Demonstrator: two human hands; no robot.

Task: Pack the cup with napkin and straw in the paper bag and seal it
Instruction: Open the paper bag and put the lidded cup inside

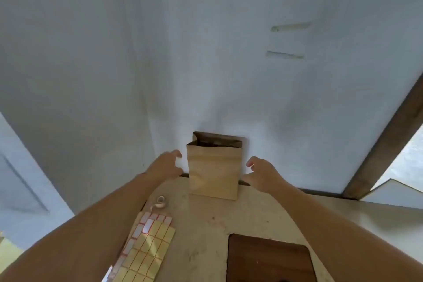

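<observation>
Brown paper bag (pixel 214 170) standing upright on the pale table (pixel 206 224), at the far edge, close against the white wall (pixel 160 52). Top of bag open, dark inside; cannot tell what is in it.

Left hand (pixel 163 165) at 9 o'clock from the bag, just beside it, fingers (pixel 177 154) loosely curled and spread, holding nothing. Fingertips near the bag's left side, with a thin gap, not touching. Right hand (pixel 261 170) at 3 o'clock from the bag, just beside it, fingers (pixel 249 163) also loosely curled, holding nothing. Small gap between those tips and the bag's right side. Bag right between the two hands.

Small roll of tape (pixel 161 201) at 7 o'clock from the bag, near the left arm. Sheet of yellow and white stickers (pixel 148 245) at 7 o'clock too, nearer the body, partly under the left arm. Dark brown board (pixel 267 261) at 5 o'clock from the bag, at the near edge of the table, well apart from the bag.
</observation>
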